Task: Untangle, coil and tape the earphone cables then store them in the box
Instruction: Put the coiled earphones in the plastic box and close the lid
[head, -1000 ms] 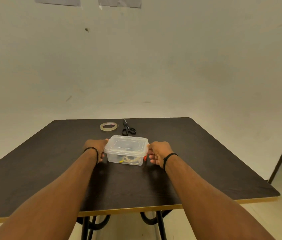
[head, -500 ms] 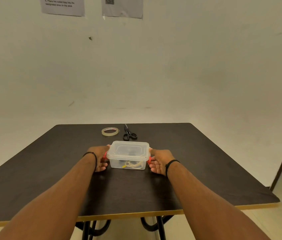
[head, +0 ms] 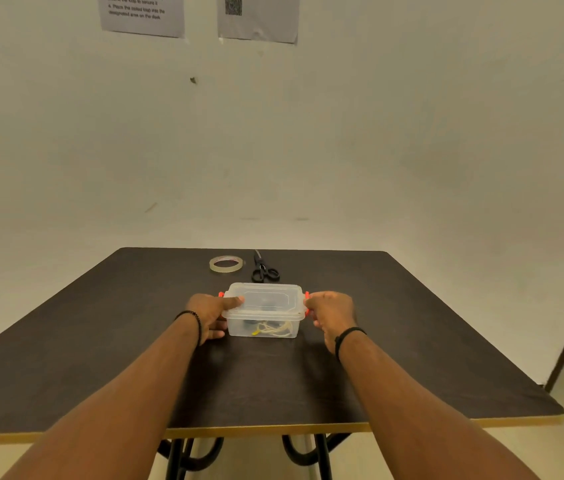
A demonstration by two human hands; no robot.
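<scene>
Now both hands, left hand (head: 212, 315) and right hand (head: 330, 311), grip the box (head: 264, 318) (lidded).

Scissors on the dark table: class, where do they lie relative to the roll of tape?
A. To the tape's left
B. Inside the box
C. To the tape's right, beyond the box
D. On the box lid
C: the scissors lie on the table right of the roll of tape, beyond the clear box.

The left printed sheet (head: 142, 13) on the wall reads partly "around the loop to secure it" and "designated area on the desk"; the right sheet (head: 258, 17) bears a blurred, unreadable code
</scene>
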